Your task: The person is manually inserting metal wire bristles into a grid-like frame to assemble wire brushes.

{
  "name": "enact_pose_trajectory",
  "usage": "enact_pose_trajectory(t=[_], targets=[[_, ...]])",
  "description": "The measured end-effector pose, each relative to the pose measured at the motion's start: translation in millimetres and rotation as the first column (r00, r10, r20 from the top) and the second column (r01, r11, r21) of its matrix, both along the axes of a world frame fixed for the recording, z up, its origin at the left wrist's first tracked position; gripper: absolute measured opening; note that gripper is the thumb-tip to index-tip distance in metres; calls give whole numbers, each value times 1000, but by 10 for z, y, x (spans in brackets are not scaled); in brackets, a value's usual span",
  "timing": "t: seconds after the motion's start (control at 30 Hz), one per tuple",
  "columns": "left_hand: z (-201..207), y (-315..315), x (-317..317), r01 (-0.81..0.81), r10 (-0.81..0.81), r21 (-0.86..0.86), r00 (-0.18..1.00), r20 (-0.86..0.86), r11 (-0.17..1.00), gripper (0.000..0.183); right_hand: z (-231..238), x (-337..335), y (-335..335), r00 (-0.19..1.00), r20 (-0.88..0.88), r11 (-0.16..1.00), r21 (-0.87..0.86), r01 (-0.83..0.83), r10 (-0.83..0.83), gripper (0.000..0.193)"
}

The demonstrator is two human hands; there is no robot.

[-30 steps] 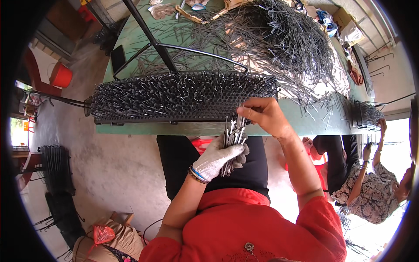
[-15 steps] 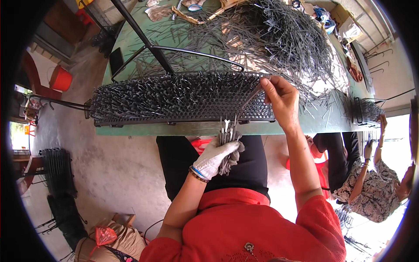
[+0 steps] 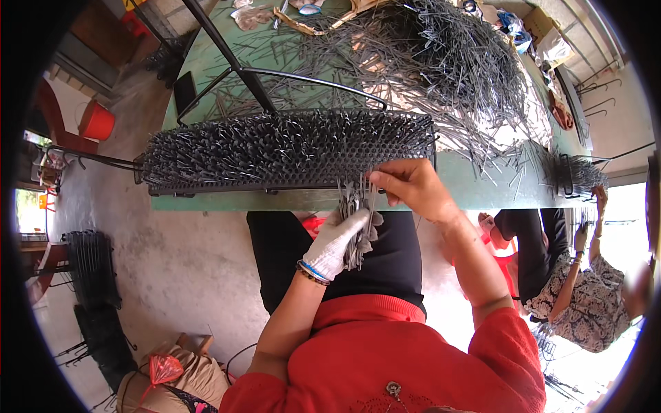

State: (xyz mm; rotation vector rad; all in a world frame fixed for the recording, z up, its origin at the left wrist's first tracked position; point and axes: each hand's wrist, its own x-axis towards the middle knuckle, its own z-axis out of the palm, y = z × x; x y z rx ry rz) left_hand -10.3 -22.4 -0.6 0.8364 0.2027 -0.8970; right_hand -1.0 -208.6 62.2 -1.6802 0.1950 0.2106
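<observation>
My left hand (image 3: 333, 242), in a white glove, is closed round a bundle of thin dark metal rods (image 3: 357, 237) below the table's front edge. The rods stand roughly upright, their upper ends sticking out above the glove. My bare right hand (image 3: 406, 187) pinches the top of a single rod (image 3: 372, 193) at the bundle's right side. Just beyond both hands lies a long black perforated rack (image 3: 330, 168). Rods crowd its holes on the left and along the back; bare holes show at its front right.
A green table (image 3: 475, 179) carries a large heap of loose dark rods (image 3: 461, 62). A black frame bar (image 3: 227, 51) rises behind the rack. To the right a co-worker (image 3: 585, 296) handles a smaller rack (image 3: 582, 175). A red bucket (image 3: 96, 120) stands at far left.
My right hand has moved down and left, from the rack's right end to the bundle's top. The gloved left hand has shifted only slightly, still holding the rods.
</observation>
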Motion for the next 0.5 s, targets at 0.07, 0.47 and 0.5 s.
enact_pose_trajectory(t=[0.07, 0.47, 0.5], targets=[[19, 0, -11, 81, -84, 92, 996, 26, 992, 23, -49, -7, -10, 1000, 13, 996, -85, -8, 9, 24], [-12, -58, -55, -56, 57, 83, 998, -2, 995, 17, -200, -117, -38, 988, 19, 986, -66, 155, -154, 24], [-17, -63, -58, -75, 76, 85, 997, -2, 994, 16, -219, -132, -10, 978, 50, 976, -71, 204, -201, 26]])
